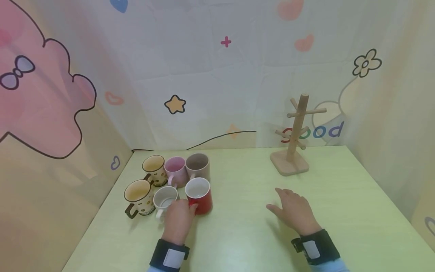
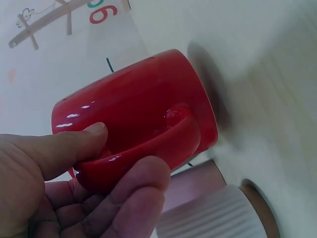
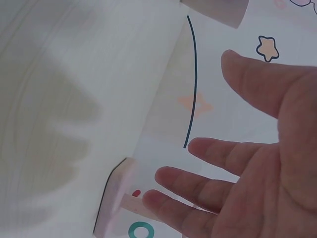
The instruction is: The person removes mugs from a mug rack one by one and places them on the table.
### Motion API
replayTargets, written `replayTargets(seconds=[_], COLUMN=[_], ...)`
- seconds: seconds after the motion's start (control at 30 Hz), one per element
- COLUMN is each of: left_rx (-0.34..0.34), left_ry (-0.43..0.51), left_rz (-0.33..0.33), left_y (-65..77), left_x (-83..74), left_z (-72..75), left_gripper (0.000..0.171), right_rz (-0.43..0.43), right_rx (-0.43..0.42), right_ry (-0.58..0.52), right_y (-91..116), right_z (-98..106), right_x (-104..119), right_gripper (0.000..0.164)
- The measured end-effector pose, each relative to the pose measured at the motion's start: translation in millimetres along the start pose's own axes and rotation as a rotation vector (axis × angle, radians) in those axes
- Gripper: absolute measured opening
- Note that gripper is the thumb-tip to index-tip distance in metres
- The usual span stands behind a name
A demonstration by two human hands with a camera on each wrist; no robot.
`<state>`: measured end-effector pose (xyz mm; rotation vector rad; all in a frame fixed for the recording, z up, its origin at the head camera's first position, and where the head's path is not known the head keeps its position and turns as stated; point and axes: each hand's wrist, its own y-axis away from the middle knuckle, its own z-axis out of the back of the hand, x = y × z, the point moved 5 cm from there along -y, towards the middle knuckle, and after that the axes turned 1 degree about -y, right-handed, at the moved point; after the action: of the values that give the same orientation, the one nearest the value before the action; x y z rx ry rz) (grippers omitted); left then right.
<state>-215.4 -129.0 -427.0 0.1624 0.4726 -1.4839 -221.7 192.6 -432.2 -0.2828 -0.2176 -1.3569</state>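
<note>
My left hand (image 1: 178, 221) pinches the handle of a red mug (image 1: 202, 202) with a white inside, thumb on top and fingers curled beneath. In the left wrist view the red mug (image 2: 143, 94) shows its glossy side and its handle. Whether its base touches the table cannot be told. A white ribbed mug (image 1: 164, 197) stands just left of it, partly hidden by my left hand. My right hand (image 1: 296, 211) hovers over the table, fingers extended and thumb apart, holding nothing. In the right wrist view the fingers (image 3: 198, 176) are spread.
Behind the red mug stand a grey-beige mug (image 1: 200, 166) and a pink mug (image 1: 176, 173). Two cream dotted mugs (image 1: 140, 198) with dark handles are at the left. A wooden mug tree (image 1: 295, 139) with several pegs stands at the back right, before a printed curtain (image 1: 210, 75).
</note>
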Motion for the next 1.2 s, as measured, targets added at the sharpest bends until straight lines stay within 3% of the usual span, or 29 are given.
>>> replayTargets(seconds=[0.3,0.5,0.67,1.2], left_rx=[0.027,-0.019,-0.02,0.105], left_ry=[-0.039,-0.023,-0.017,-0.024], left_rz=[0.052,0.053,0.081,0.138], left_y=[3.6,9.2,10.1,6.0], left_x=[10.2,20.7,27.6,28.2], left_z=[-1.1,-0.5,-0.1,2.2], left_gripper=[0.026,0.026,0.025,0.032], right_rz=[-0.007,-0.011,-0.013,-0.006], right_rx=[0.013,0.021,0.032,0.036], right_ry=[-0.009,-0.02,-0.029,-0.036], right_y=[1,0,0,-3], right_z=[-2,-5,-5,-7], right_x=[-1,-2,-2,0], right_gripper=[0.066,0.066,0.066,0.066])
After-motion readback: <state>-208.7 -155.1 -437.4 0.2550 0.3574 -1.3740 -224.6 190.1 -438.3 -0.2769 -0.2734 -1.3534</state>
